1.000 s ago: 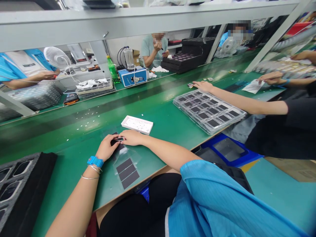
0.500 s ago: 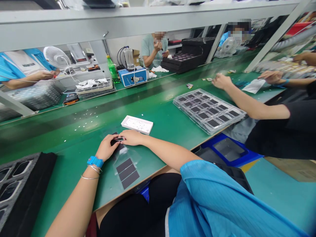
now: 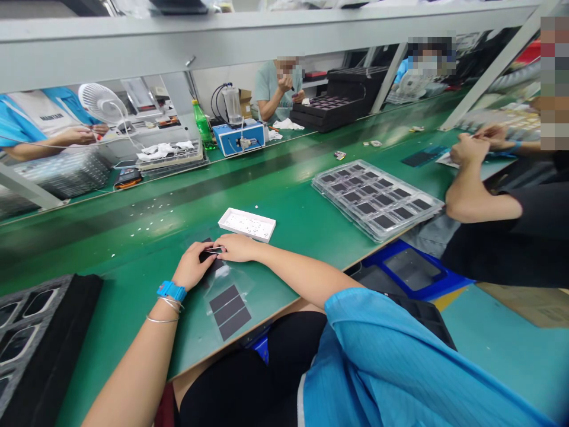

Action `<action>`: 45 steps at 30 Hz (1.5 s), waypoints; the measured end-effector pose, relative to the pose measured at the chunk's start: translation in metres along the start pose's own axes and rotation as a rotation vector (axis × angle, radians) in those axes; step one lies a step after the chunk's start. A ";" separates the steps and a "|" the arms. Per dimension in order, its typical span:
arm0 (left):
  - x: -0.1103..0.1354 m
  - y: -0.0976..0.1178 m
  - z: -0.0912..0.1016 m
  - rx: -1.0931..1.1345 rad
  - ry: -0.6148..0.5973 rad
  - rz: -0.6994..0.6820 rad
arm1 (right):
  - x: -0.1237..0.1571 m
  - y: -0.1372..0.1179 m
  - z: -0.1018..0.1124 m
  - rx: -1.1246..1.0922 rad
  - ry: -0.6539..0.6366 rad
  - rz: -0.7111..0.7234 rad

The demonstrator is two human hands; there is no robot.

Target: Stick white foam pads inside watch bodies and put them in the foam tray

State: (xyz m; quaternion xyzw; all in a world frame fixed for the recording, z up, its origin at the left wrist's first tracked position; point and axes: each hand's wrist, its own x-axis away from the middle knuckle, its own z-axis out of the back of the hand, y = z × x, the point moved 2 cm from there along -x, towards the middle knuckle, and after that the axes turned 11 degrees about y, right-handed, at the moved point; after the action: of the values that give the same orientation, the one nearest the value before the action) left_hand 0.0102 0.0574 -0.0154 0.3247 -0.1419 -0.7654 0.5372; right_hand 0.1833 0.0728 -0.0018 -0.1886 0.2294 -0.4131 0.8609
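As the left hand (image 3: 191, 267) and right hand (image 3: 237, 248) meet on the green tabletop (image 3: 133, 332), their fingers (image 3: 224, 243) close on a small dark rectangular piece (image 3: 205, 257), long axis crosswise between them; a thin silver strip (image 3: 214, 251) lies nearer the right hand.

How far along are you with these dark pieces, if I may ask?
It looks partway. Three dark strips already lie on the clear plastic sheet. The left hand and right hand hold another dark piece. Many small bits remain in the white box.
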 end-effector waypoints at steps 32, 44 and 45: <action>0.000 0.000 0.000 -0.009 -0.009 0.012 | -0.001 0.002 -0.003 -0.007 -0.007 0.004; 0.000 -0.001 0.000 -0.020 -0.009 -0.008 | 0.000 0.001 -0.001 -0.015 -0.004 -0.009; 0.000 -0.001 0.000 -0.021 -0.011 -0.006 | 0.000 0.000 -0.001 -0.017 -0.001 -0.009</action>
State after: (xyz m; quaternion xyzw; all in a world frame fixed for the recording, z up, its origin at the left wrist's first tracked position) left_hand 0.0095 0.0580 -0.0156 0.3154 -0.1359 -0.7703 0.5373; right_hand 0.1828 0.0732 -0.0028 -0.1973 0.2318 -0.4149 0.8574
